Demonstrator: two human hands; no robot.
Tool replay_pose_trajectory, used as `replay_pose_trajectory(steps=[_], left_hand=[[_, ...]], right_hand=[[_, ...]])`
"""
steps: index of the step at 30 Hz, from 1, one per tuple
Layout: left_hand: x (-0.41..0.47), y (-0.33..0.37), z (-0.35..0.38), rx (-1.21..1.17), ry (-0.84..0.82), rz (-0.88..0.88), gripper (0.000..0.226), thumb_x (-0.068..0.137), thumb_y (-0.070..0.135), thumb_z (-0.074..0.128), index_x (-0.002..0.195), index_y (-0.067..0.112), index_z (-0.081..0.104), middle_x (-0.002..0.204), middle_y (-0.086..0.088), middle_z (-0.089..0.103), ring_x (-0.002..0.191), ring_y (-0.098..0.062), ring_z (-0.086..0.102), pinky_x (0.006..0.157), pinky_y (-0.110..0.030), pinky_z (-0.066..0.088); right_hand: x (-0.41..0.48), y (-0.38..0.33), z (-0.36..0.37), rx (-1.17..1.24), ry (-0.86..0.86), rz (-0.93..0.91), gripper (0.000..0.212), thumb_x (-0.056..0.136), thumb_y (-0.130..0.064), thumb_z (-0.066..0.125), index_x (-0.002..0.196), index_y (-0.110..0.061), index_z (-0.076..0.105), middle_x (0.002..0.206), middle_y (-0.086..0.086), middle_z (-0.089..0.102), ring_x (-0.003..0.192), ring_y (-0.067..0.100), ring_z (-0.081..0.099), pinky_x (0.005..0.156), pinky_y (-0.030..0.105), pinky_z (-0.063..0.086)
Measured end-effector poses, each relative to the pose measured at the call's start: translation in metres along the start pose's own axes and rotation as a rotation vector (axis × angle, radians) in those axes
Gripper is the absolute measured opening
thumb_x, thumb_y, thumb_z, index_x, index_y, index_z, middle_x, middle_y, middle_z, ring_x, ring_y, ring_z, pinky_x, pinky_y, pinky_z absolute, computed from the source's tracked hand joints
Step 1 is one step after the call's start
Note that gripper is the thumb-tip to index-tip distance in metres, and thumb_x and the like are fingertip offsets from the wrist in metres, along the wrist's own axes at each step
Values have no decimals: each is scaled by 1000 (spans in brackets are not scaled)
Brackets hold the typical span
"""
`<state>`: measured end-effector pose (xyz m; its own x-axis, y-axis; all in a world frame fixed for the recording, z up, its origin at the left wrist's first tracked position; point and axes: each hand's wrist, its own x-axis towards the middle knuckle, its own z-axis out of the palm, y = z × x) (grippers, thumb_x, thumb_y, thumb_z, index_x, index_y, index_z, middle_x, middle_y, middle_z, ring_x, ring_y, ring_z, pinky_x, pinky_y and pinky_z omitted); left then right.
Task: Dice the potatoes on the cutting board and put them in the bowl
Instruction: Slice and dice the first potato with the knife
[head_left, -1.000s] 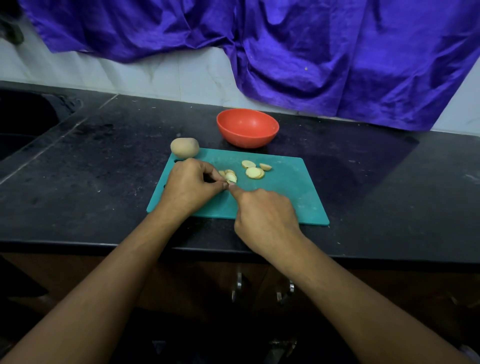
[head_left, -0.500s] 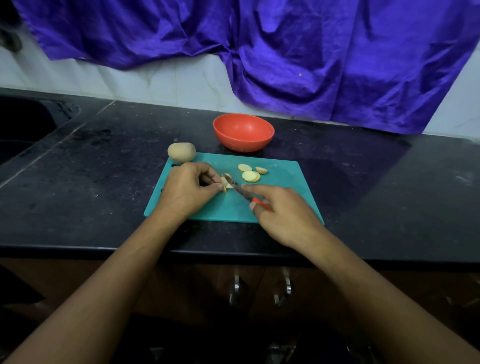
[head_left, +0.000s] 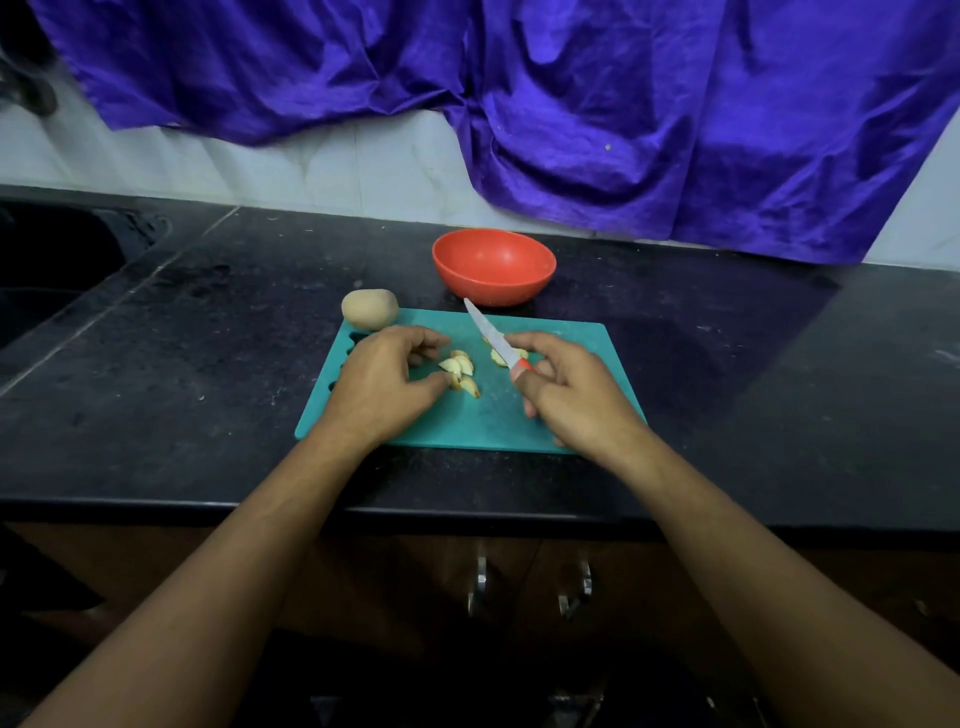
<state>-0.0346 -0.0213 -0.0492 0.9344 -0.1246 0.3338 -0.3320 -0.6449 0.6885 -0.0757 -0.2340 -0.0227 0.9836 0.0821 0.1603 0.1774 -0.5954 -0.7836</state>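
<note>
On the dark counter (head_left: 208, 389) a board (head_left: 467, 428) carries potato pieces (head_left: 460, 370), with a whole potato (head_left: 369, 309) at its corner and the bowl (head_left: 493, 288) just behind. The left hand (head_left: 384, 384), loosely curled, touches the pieces; the right hand (head_left: 576, 395) grips a knife (head_left: 491, 332) pointing toward the bowl.

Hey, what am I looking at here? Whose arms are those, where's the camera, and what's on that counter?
There is no machine here. These are a person's two bare arms, filmed by a wide-angle camera worn on the head, looking forward and down.

On the black counter lies a green cutting board. Behind it stands an orange bowl, which looks empty. A whole potato sits at the board's far left corner.

The left hand rests on the board, fingertips at a small heap of potato pieces. The right hand grips a knife, blade pointing toward the bowl. A few slices lie beneath it. A purple cloth hangs on the wall behind.
</note>
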Motion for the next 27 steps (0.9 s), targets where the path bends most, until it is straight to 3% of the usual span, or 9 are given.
replay_pose_trajectory(steps=[6,9,15,22,27], left_hand=[[8,2,0,203,-130,41,68,76,63,78,132,27,66,101,10,61,98,-13,58,92,-40,50],[13,6,1,304,-172,57,71,72,76,72,128,33,65,97,13,56,96,-11,58,87,-40,51],[16,7,6,310,-85,56,48,76,72,70,108,35,68,91,14,58,87,-9,58,71,-33,46],[12,5,10,349,27,39,42,78,70,69,95,31,67,81,12,58,78,-11,58,59,-31,36],[13,-1,-3,283,-117,58,55,73,78,65,109,37,70,87,12,60,78,-4,57,67,-32,45]], right_hand=[[-1,11,6,293,57,35,31,107,-18,54,136,-22,62,63,2,57,40,3,41,38,22,33],[-7,11,8,322,69,-12,28,107,-17,54,133,-23,62,63,4,57,41,3,44,42,16,35],[-9,12,8,363,88,-50,27,106,-15,54,130,-27,62,63,3,57,44,2,46,45,12,35],[-9,13,9,387,98,-45,31,106,-13,54,135,-18,62,62,-3,57,44,1,46,45,10,36],[-9,14,10,352,102,-49,30,106,-15,55,134,-23,63,63,-2,58,46,2,47,45,12,36]])
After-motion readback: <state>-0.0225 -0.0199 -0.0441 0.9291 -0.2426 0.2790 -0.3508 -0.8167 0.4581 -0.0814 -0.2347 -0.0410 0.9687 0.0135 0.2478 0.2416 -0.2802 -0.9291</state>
